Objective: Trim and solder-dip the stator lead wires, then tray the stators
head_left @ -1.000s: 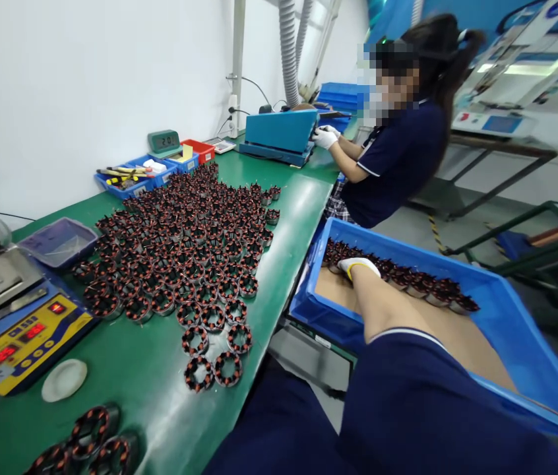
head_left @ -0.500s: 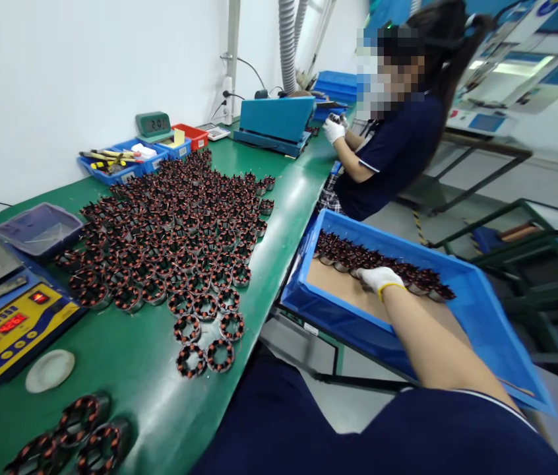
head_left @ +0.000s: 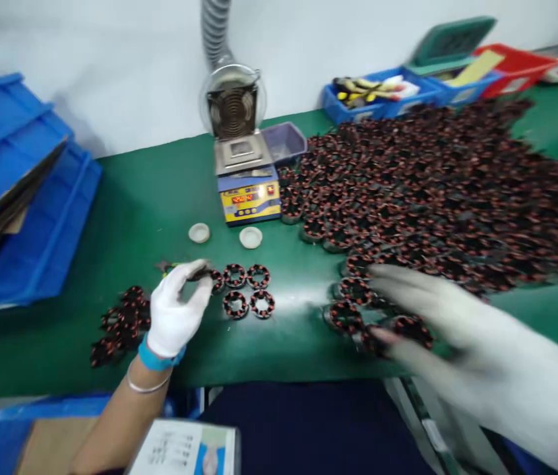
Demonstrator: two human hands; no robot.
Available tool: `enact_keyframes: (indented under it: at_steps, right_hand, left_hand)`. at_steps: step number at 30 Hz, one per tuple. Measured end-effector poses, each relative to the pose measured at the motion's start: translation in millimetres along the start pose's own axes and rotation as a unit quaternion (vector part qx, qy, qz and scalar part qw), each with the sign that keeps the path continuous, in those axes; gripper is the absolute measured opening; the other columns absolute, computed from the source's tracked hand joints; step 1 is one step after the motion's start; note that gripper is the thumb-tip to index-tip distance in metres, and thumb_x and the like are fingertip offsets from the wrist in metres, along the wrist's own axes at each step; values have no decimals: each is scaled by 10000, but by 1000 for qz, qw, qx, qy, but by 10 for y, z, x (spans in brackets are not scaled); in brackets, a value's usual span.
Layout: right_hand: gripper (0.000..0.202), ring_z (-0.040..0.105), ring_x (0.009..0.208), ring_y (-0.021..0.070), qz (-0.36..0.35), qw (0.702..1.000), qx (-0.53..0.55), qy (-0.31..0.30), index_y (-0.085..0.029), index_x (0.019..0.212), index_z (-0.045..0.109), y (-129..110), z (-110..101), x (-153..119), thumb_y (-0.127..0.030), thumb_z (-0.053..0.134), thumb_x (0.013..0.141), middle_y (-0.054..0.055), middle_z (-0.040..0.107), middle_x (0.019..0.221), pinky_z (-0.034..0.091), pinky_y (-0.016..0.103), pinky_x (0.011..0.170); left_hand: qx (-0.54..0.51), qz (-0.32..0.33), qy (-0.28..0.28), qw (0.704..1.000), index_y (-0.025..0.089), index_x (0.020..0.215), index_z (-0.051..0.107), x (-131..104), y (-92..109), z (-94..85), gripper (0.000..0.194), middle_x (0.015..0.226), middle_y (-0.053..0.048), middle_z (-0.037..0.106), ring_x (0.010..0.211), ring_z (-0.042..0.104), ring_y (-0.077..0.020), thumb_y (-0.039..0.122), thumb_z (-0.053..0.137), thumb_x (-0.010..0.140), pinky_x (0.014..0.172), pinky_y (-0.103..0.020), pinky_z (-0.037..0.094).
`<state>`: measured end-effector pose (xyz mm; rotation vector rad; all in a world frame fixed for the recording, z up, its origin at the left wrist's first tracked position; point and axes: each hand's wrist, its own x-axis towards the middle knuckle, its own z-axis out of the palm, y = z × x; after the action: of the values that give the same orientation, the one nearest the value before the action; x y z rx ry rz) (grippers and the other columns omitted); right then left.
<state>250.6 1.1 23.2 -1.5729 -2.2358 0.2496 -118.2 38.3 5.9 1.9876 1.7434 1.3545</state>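
My left hand, in a white glove, is closed at the left of the green bench. Pinched between its thumb and fingers is a dark wound motor stator, partly hidden by the fingers. Just right of it, several copper-wound ring stators stand in a small group. My right hand, gloved and blurred by motion, reaches in from the right. Its fingers and thumb are apart around stators at the near edge of a large heap, and whether it touches them is unclear.
A yellow-fronted heating unit stands at the back beside two small white dishes. More stators lie at left near stacked blue bins. Behind the heap are blue trays with tools. A blue bin sits below the bench.
The view has swung left. A gloved hand that reached into the blue bin at right is gone from there; my right hand is now over the stators, and my left hand has come into view.
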Motion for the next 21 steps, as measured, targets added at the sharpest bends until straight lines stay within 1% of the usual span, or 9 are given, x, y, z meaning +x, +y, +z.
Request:
enact_keyframes:
  at_steps: [1,3,6,9,12,15,16,18,21]
  right_hand:
    - [390,600,1265,244,-85,996,6,4,-263,1274,651,-229,112,217,-453,507,966,103,583,1437,500,370,1068]
    - [409,633,1204,252,-163,986,-17,-37,-232,1322,624,-606,328,563,-408,489,978,104,598,1420,534,379,994]
    - [439,638,1155,280,-194,967,-69,-150,-207,1378,587,-931,560,808,-342,489,971,127,591,1409,539,394,928]
    - [452,645,1060,304,-184,947,-148,-217,-211,1398,568,-1089,625,834,-282,493,958,159,589,1368,532,407,839]
    - [391,644,927,291,-159,935,-203,-244,-195,1319,611,-1196,591,864,-249,444,969,184,627,1237,500,375,730]
    - [302,649,914,279,-145,924,-205,-288,-176,1143,665,-1207,555,967,-267,432,973,166,652,1123,498,355,735]
    - [287,656,937,277,-145,920,-195,-308,-179,1107,672,-1174,548,1002,-284,442,972,156,656,1136,509,355,755]
    - [286,667,1025,271,-152,914,-156,-343,-200,1118,686,-1067,541,1046,-316,472,967,136,640,1264,535,356,819]
    - [356,647,1174,272,-173,906,-98,-373,-242,1244,689,-914,542,1035,-363,539,944,130,506,1503,549,351,914]
  left_hand:
    - [-7,-5,13,1000,170,1059,723,26,-16,12,226,1001,-77,781,878,757,-229,317,640,908,867,-378,630]
    - [-15,-9,37,999,166,1032,725,73,-30,19,219,969,-73,782,858,757,-214,319,634,904,841,-351,632]
    - [-21,-4,51,998,175,1005,727,116,-34,1,189,936,-55,783,840,751,-191,296,626,901,822,-307,624]
    - [-27,18,43,999,173,1003,724,121,-22,-13,168,930,-48,780,832,745,-179,260,623,900,816,-286,613]
    - [-23,53,32,998,179,1003,713,97,7,-8,146,936,-43,778,832,740,-172,240,626,903,813,-281,606]
    - [-21,85,27,996,173,1029,699,69,37,-6,150,924,-50,771,828,736,-174,234,621,916,807,-286,603]
    - [-21,92,27,995,171,1038,694,63,44,-10,156,917,-52,769,822,735,-175,237,617,920,800,-288,602]
    - [-16,98,25,995,174,1048,688,59,51,-23,163,904,-52,766,808,734,-178,250,609,927,786,-293,600]
    - [-12,99,18,995,186,1046,688,65,52,-43,171,921,-54,770,825,741,-185,281,595,939,796,-301,603]
